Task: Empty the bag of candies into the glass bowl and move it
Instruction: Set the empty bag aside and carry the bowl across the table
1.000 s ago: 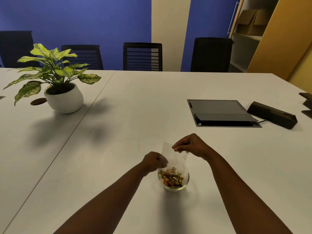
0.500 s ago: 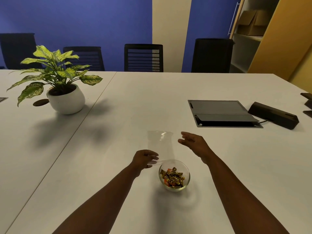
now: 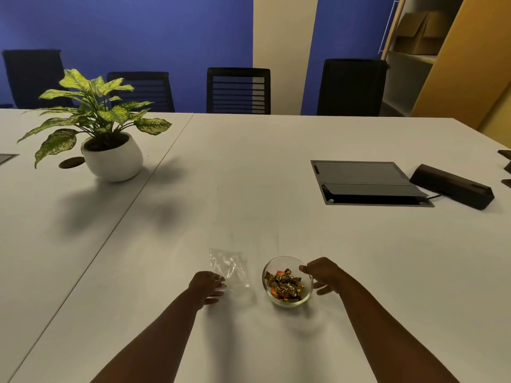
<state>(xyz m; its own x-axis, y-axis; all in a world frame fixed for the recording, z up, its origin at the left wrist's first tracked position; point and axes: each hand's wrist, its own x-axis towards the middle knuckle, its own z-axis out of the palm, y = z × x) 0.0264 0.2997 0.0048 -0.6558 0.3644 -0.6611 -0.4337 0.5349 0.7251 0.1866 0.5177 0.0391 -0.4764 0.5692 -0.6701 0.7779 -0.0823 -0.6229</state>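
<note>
Since half a second ago the empty bag [image 3: 229, 268] has come down from the air to lie flat on the worktop [image 3: 249, 189], left of the glass bowl [image 3: 287, 281], and the right hand [image 3: 325, 273] has dropped from above to the bowl's right side. That hand is open, fingers curved toward the glass, thumb at the rim; whether it already touches the bowl I cannot tell. The left hand [image 3: 207, 286] rests loosely on the bag's near corner, fingers bent but not closed; it seems to be letting go, not pinching.

Pouring looks done: the candies [image 3: 284, 284], in gold and orange wrappers, are heaped in the bowl and the bag looks empty. What is left is moving the bowl.

As I judge it, the bowl is rigid, smooth and breakable, with some weight for its size, and the rounded wall could slip in a light hold. A grip spanning the sides, thumb on one side and fingers opposite, below the rim, should hold it level. The candies sit below the rim, so a spill looks unlikely unless it tips. The bag is thin, limp and very light, and could slide or flutter as an arm passes.

Little stands in the way. A potted plant [image 3: 110, 145] stands well apart at far left. A dark cable hatch [image 3: 365, 181] and a black box [image 3: 453, 189] lie well apart at far right. Open worktop surrounds the bowl
</note>
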